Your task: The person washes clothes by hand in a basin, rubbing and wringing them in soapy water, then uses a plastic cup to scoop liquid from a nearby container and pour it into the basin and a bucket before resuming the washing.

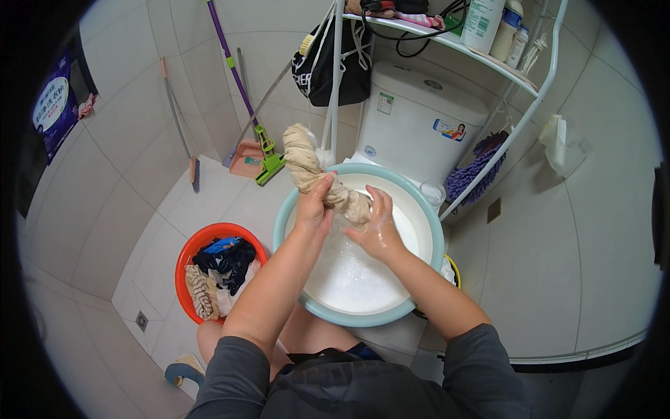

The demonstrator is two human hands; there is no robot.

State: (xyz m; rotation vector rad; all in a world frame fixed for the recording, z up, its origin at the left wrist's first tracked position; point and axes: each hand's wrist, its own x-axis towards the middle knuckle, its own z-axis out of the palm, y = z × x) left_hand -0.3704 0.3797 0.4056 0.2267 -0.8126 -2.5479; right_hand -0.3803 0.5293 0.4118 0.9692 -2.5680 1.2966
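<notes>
A twisted roll of wet beige cloth (305, 162) slants over the light-blue-rimmed basin (434, 269), its upper end past the basin's far left rim. My left hand (314, 204) is closed around the middle of the roll. Around the roll's lower end, my right hand (380, 227) has its thumb and fingers spread apart, near or lightly touching the cloth, with suds on the skin. Cloudy, foamy white water (352, 276) lies in the basin below both hands.
At the left stands a red basin (183, 293) of clothes. Behind are a toilet (412, 119), a white rack (537, 105) with bottles, and a black bag (342, 63). A green-and-purple mop (269, 157), a pink dustpan (246, 159) and a broom (193, 174) stand far left.
</notes>
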